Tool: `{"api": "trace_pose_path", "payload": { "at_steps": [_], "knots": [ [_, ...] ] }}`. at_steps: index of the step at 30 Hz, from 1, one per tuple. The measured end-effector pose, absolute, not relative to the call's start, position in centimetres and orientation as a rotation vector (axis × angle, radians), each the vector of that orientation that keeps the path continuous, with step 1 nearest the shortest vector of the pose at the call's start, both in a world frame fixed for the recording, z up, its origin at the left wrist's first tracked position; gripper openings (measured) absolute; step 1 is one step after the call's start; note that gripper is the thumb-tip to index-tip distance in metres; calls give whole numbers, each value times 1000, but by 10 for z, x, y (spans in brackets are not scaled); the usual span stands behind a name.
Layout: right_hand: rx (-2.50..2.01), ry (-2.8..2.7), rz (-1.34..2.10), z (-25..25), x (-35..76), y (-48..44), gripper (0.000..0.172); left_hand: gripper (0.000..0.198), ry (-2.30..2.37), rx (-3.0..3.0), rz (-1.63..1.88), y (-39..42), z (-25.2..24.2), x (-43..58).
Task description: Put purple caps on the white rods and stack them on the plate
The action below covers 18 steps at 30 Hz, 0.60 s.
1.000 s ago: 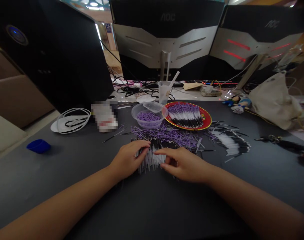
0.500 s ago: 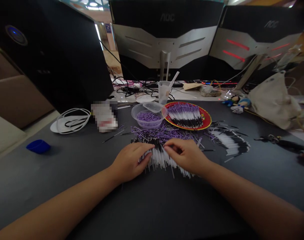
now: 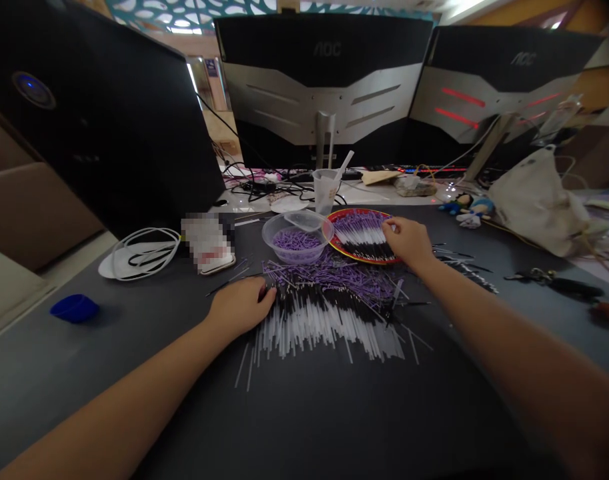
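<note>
My left hand (image 3: pixel 241 307) rests on the dark mat at the left edge of a wide spread of thin white-and-black sticks (image 3: pixel 324 327), its fingertips beside them. A heap of purple sticks (image 3: pixel 329 280) lies just beyond that spread. My right hand (image 3: pixel 409 241) reaches over a red gold-patterned plate (image 3: pixel 369 261), with its fingertips on the sorted white-and-black sticks there. Whether those fingers pinch any sticks is hidden. A clear plastic bowl (image 3: pixel 279 230) beside the plate holds more purple sticks.
Behind the bowl stands a plastic cup (image 3: pixel 327 190) among tangled cables, below AOC monitors (image 3: pixel 324 80). A white mask (image 3: pixel 144 260) and a blurred object (image 3: pixel 207 243) lie left, with a blue cup (image 3: pixel 75 309) nearer the edge. A cloth bag (image 3: pixel 537 207) and pliers (image 3: pixel 549 281) lie right.
My right hand has moved from the sticks up to the plate. My left hand has shifted left, off the sticks, uncovering the spread, which looks wider. The view has tilted slightly.
</note>
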State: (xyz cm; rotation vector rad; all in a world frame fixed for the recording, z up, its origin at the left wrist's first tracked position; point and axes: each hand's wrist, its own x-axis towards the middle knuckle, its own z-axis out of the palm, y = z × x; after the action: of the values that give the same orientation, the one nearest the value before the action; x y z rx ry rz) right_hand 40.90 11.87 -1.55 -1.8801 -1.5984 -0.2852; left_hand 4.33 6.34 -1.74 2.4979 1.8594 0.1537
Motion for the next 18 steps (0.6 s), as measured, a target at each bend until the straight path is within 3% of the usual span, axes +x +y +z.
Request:
{"api": "trace_pose_path", "payload": {
  "at_steps": [9,18],
  "knots": [
    [-2110,-1622,-228,-17,415,157,38,37,1819,2592,151,58,-23,43],
    [-2047,-1574,-252,-16,420,112,40,38,1801,2566,206,58,-22,44]
  ]
}}
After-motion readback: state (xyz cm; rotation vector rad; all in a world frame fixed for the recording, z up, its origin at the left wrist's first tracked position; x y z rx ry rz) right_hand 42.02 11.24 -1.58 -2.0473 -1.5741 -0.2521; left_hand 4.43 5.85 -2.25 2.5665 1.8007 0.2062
